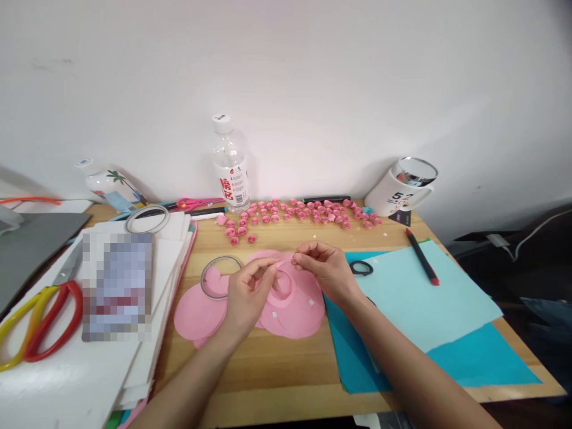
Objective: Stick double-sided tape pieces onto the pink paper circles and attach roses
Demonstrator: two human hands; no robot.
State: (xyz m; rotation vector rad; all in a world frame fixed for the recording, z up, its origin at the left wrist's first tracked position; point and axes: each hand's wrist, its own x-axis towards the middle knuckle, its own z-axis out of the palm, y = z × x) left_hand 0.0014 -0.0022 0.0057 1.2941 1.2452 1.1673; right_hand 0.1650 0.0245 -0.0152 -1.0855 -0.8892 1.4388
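My left hand (pixel 252 286) and my right hand (pixel 328 268) are close together above the table, fingertips pinched. A curling pink paper spiral (pixel 283 292) shows between them; its upper end seems to be in their fingertips, though the fingers partly hide it. Beneath lie overlapping pink paper circles (pixel 299 319), with small white bits on them. More pink circles (pixel 196 313) and a tape ring (pixel 221 279) rest beside my left hand. Many small rolled pink paper roses (pixel 274 211) are spread along the back of the table.
A clear bottle (pixel 232 167) and a white mug (pixel 400 187) stand at the back. Yellow-and-red scissors (pixel 49 316) lie on stacked paper (pixel 129 372) at left. Blue sheets (pixel 415 304), a marker (pixel 422 257) and black-handled scissors (pixel 361 268) lie at right.
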